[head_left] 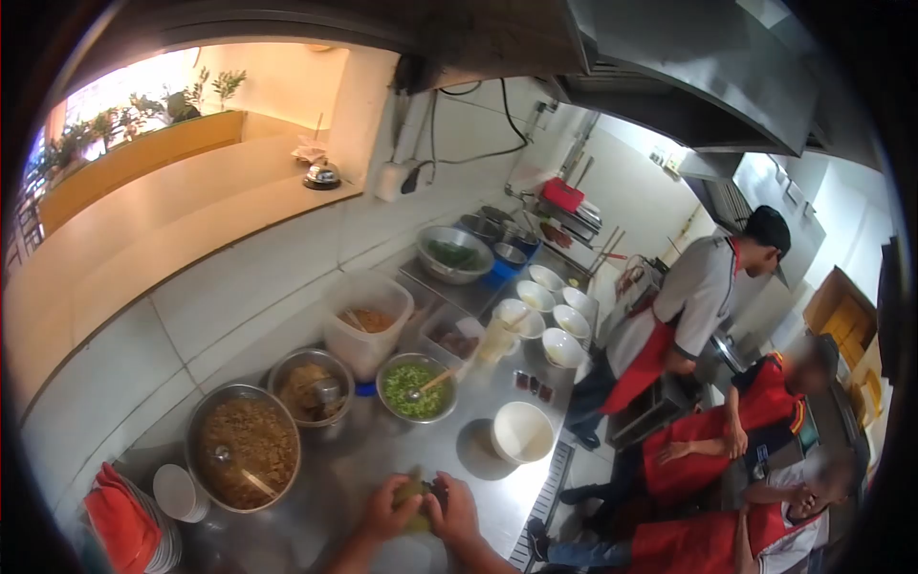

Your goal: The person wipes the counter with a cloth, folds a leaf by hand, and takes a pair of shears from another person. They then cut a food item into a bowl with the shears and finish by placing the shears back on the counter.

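Low in the view, my left hand and my right hand are close together over the steel counter. Their fingers are closed around a yellowish-green, soft-looking item, whose kind I cannot make out. Something dark shows by my right fingers. Beyond the hands stands a steel bowl of chopped greens with a spoon in it. A white bowl is to the right, near the counter edge. To the left is a large steel bowl of brown minced food with a ladle in it.
A smaller steel bowl, a plastic tub and several white bowls stand farther along the counter. Stacked plates with a red cloth are at left. Three people in red aprons occupy the right side.
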Motion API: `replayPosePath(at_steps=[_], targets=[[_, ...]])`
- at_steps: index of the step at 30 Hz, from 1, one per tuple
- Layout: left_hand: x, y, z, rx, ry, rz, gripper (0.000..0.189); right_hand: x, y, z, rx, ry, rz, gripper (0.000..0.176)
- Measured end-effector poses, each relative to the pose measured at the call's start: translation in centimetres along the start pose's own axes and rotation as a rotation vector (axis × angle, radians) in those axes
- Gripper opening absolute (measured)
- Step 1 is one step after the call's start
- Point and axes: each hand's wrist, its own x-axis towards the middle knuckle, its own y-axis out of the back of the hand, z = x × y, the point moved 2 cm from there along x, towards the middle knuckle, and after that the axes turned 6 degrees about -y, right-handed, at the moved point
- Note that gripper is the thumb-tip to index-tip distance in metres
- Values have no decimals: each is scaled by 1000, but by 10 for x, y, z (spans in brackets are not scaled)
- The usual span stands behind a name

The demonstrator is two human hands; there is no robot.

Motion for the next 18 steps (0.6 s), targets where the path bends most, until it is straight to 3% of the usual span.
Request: replayPosePath(at_steps=[2, 7, 9, 11, 14, 15, 18], targets=[[2, -4, -11, -110, 69, -155, 40, 7, 2, -2, -31, 57, -22, 39], [11, -5, 18, -47, 77, -171, 36, -7, 2, 9, -114, 6, -170, 29], [6, -2, 25, -37, 81, -129, 33, 18, 13, -16, 48, 191, 27, 24], [9, -1, 26, -45, 257, -155, 33, 73, 34, -53, 61, 414, 70, 23], [9, -3, 9, -60, 206, -220, 38, 195, 56, -143, 80, 618, 164, 19], [5, -5, 3, -62, 212, -221, 38, 239, 52, -160, 191, 527, 94, 19], [8, -8, -7, 129, 109, -154, 39, 369, 25, -205, 67, 645, 139, 27]])
